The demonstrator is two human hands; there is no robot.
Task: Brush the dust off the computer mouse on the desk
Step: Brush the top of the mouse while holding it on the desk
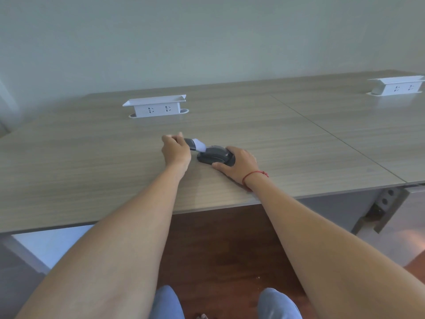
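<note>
A black computer mouse lies on the wooden desk, near its middle. My right hand grips the mouse's right end, thumb along the near side. My left hand is closed on a small brush with a dark ferrule and pale bristles. The bristles touch the mouse's left end. The brush handle is hidden inside my fist.
A white raised socket box stands behind the hands, and a second one sits at the far right. A seam splits the desk into two tops. The desk's front edge runs under my forearms. A metal bracket hangs below.
</note>
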